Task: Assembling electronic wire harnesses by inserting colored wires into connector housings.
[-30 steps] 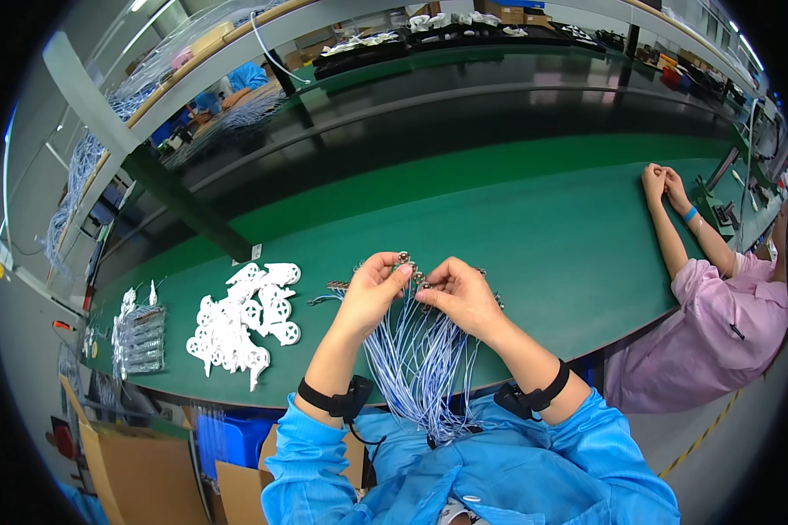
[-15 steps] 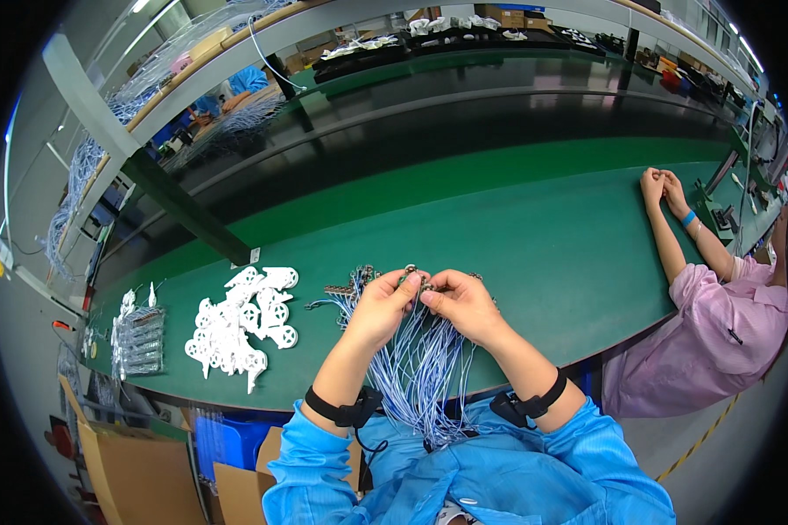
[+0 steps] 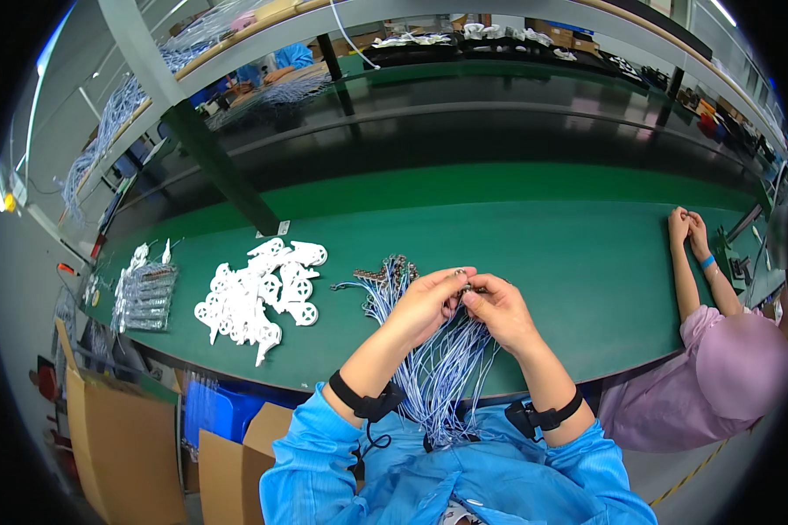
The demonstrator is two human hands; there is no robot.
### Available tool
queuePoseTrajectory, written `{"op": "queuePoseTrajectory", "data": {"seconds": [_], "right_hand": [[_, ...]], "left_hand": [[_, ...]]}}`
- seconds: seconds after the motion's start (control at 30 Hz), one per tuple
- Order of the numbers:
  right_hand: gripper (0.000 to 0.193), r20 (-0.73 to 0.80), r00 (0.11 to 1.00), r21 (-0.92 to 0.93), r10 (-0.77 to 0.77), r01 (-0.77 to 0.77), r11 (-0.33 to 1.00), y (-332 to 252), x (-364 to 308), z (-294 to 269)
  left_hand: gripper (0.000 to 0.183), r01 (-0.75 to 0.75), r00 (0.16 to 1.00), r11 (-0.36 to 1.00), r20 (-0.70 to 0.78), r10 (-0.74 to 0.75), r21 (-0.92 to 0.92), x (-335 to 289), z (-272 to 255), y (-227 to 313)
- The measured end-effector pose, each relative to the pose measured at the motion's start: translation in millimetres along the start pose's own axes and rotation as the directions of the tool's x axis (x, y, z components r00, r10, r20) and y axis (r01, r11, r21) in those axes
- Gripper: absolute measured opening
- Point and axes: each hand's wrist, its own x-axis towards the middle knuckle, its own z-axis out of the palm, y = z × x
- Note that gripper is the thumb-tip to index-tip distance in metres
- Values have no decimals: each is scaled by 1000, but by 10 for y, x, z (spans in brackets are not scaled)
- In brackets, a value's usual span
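Observation:
My left hand [image 3: 427, 306] and my right hand [image 3: 503, 317] meet over the near part of the green bench. Both are closed, their fingertips pinching the small metal end of a blue-and-white wire between them; its exact shape is mostly hidden by the fingers. A bundle of blue-and-white wires [image 3: 442, 385] runs beneath my hands and over the bench edge toward my lap. More metal wire ends [image 3: 392, 269] lie heaped on the bench just left of my left hand. Farther left is a loose pile of white plastic parts [image 3: 247, 296] with round, spoked openings.
Clear plastic packs [image 3: 149, 296] lie at the bench's left end. A green post [image 3: 223, 171] rises behind the white pile. Cardboard boxes [image 3: 118, 437] and a blue bin [image 3: 228, 416] stand below. A co-worker in pink [image 3: 692, 385] sits at right, hands on the bench.
The whole view has shifted, so the bench things appear farther right. My hands have moved slightly right of the heap of metal ends, still pinching a wire end. The co-worker's head has come into view.

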Motion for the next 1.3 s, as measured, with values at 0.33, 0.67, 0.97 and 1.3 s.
{"op": "queuePoseTrajectory", "data": {"seconds": [0.33, 0.67, 0.97, 1.3], "right_hand": [[42, -233, 967, -874, -100, -163, 458, -320, -105, -29], [32, 60, 972, -829, 228, -79, 553, 208, 537, 693], [23, 29, 891, -691, 453, -309, 653, 114, 488, 489], [38, 47, 919, -486, 391, -321, 813, -30, 296, 374]], "left_hand": [[45, -176, 815, 168, 47, 577, 970, 16, -271, 14], [37, 13, 716, 552, -394, 576, 833, -648, -805, 365], [35, -103, 700, 391, -213, 682, 915, -650, -779, 197], [32, -7, 852, 339, -172, 495, 941, -688, -564, 169]]}}
